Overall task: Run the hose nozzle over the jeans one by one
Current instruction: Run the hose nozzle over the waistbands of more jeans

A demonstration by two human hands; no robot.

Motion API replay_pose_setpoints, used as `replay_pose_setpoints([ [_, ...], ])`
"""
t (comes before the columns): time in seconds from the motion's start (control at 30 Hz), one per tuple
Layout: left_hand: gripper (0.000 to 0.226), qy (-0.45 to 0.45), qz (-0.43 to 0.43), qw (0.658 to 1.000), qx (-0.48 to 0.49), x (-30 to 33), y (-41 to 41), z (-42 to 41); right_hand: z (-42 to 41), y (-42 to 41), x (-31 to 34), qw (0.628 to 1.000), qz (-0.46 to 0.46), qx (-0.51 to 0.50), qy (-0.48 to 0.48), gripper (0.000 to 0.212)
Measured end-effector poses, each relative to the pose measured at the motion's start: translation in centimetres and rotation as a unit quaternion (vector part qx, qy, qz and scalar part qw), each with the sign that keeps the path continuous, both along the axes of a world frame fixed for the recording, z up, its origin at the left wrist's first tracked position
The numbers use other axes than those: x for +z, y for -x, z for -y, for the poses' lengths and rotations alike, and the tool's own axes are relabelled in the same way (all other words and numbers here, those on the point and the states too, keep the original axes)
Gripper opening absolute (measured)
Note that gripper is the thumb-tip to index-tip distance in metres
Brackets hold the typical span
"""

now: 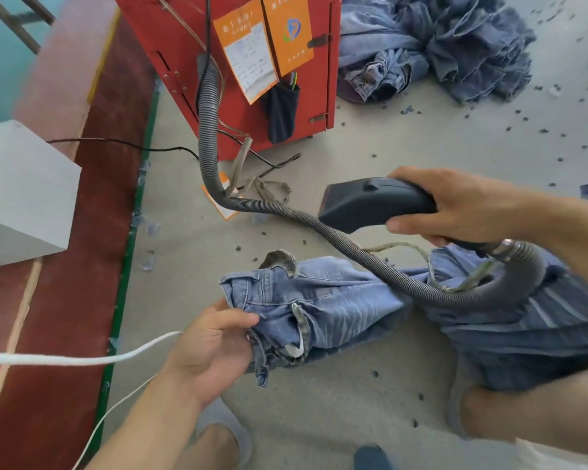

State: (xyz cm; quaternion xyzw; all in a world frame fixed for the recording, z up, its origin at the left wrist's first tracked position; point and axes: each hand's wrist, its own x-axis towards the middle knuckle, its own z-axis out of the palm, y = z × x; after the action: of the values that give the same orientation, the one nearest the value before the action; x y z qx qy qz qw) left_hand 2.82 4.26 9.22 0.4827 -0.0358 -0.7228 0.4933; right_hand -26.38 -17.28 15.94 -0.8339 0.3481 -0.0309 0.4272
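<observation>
The right hand (462,206) is wrapped around the handle of a dark hose nozzle (370,201), holding it in the air above a pair of light blue jeans (323,300) that lies across the grey floor (387,140). The left hand (207,347) pinches the jeans' waistband, lifting that end. A ribbed grey hose (207,106) loops from the nozzle over the jeans to a red machine (238,39), with a heap of more jeans (438,45) just beside it
</observation>
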Motion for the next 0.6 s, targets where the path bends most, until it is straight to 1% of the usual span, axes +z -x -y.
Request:
replay_pose_setpoints([
  [0.07,0.057,0.009,-0.033,0.999,0.017,0.0,0.2,0.5,-0.4,0.5,-0.5,0.999,-0.045,0.013,-0.005,0.025],
  [0.13,0.058,0.013,-0.065,0.998,0.018,-0.1,0.4,0.8,-1.8,-0.3,-1.1,0.997,-0.061,0.048,-0.004,0.026],
  [0.23,0.062,0.006,-0.102,0.995,-0.015,0.0,1.5,0.8,-3.9,-2.7,-1.6,0.997,-0.02,0.074,-0.009,0.03],
  [0.33,0.062,-0.023,-0.154,0.987,-0.046,0.4,3.0,1.1,-4.4,-4.0,-0.7,0.998,0.048,0.046,-0.017,0.029],
  [0.37,0.069,-0.046,-0.163,0.984,-0.056,0.5,3.5,1.2,-4.2,-4.0,-0.1,0.997,0.068,0.03,-0.01,0.026],
  [0.4,0.075,-0.071,-0.162,0.982,-0.065,0.7,3.9,1.3,-3.8,-3.7,0.4,0.997,0.081,0.012,0.0,0.025],
  [0.43,0.076,-0.093,-0.151,0.982,-0.073,0.8,4.3,1.5,-3.3,-3.1,0.8,0.996,0.083,-0.006,0.013,0.024],
  [0.5,0.058,-0.119,-0.102,0.985,-0.077,0.9,4.8,1.8,-2.4,-1.5,1.4,0.998,0.052,-0.022,0.024,0.022],
  [0.57,0.046,-0.114,-0.042,0.991,-0.064,0.5,4.6,2.0,-1.7,0.0,1.3,1.0,-0.006,-0.011,0.009,0.02],
  [0.6,0.043,-0.102,-0.027,0.993,-0.053,0.3,4.4,2.2,-1.7,0.7,1.1,0.999,-0.034,-0.002,-0.003,0.021],
])
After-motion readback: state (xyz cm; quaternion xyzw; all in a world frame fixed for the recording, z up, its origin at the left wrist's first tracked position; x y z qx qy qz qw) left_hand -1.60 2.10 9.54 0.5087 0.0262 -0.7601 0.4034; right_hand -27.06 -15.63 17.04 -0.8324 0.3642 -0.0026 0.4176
